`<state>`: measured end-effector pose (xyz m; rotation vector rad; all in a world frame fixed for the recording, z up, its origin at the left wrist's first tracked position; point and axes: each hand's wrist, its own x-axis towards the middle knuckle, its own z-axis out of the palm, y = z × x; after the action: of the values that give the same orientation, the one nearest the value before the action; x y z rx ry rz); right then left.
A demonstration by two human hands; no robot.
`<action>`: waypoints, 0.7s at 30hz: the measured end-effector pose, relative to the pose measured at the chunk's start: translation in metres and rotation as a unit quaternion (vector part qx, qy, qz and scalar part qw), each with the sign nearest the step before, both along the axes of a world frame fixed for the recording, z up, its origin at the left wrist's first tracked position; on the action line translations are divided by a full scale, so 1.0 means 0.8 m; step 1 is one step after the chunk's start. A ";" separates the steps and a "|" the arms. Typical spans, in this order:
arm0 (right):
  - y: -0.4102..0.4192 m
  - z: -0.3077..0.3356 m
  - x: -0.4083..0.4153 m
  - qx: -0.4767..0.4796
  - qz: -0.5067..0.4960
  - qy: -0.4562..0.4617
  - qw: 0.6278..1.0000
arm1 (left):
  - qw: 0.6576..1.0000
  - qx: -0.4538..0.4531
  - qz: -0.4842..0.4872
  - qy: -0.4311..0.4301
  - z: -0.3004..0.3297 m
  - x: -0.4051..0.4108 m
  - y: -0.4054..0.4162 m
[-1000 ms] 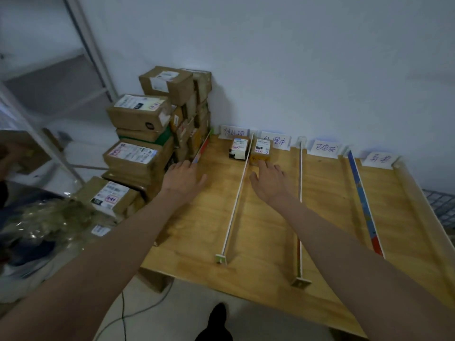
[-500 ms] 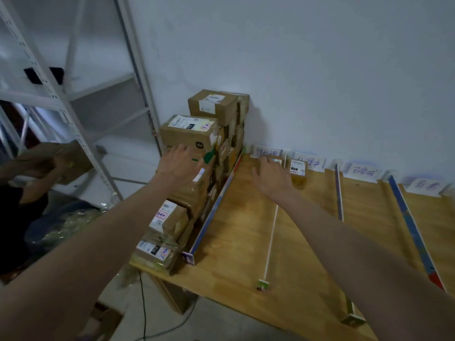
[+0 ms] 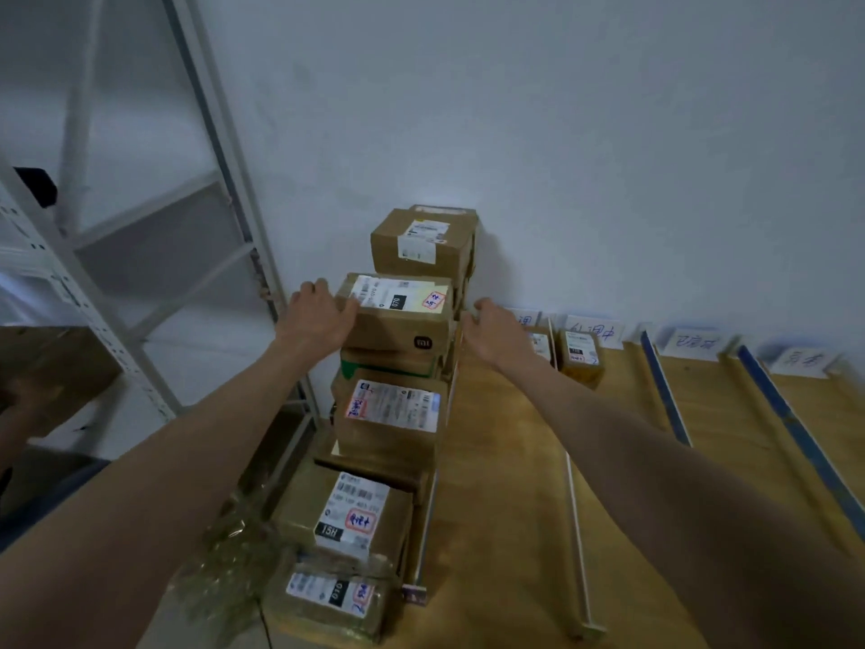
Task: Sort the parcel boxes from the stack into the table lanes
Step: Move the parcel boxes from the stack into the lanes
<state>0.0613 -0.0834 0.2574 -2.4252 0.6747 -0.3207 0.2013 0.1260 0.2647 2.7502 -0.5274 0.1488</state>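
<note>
Now left hand [image 3: 314, 316] on the labelled box [image 3: 398, 316], right hand [image 3: 494, 332] nearer.

Both arms reach toward the stack of parcel boxes [image 3: 388, 414] by the wall; the left hand [image 3: 318, 316] touches the labelled box [image 3: 398, 316]; the right hand [image 3: 491, 332] hovers just beside it, fingers relaxed; two small parcels [image 3: 580, 358] sit on the tabletop [image 3: 515, 508].

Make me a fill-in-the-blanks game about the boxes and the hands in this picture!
1. The left hand touches the box with the ____ logo.
2. The right hand holds ____.
3. The wooden table has ____ paper lane signs along the wall.
4. The parcel stack stands at the table's ____ edge.

Missing words: mi; nothing; four; left
</note>
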 end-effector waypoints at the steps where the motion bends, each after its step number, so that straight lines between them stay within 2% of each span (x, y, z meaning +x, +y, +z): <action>1: 0.002 0.002 0.010 0.026 -0.006 -0.003 1.000 | 1.000 -0.013 0.001 0.018 -0.001 0.010 -0.002; 5: 0.014 0.003 0.038 0.114 -0.022 -0.010 0.993 | 0.994 -0.063 -0.004 0.089 -0.014 0.031 -0.010; 9: 0.029 -0.001 0.052 0.158 -0.030 -0.025 0.987 | 0.986 -0.108 -0.007 0.124 -0.024 0.036 -0.019; 15: 0.038 0.006 0.052 0.212 -0.058 -0.061 0.974 | 0.983 -0.147 -0.015 0.108 -0.018 0.035 -0.021; 18: 0.034 0.021 0.041 0.269 -0.067 -0.088 0.957 | 0.979 -0.182 -0.029 0.083 -0.001 0.037 -0.022; 21: 0.017 0.039 0.022 0.340 -0.069 -0.070 0.935 | 0.971 -0.214 -0.082 0.062 0.024 0.039 -0.027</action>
<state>0.0790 -0.0696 0.2887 -1.6846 0.7433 -0.2582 0.2322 0.1046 0.2839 2.2696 -0.6043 0.0435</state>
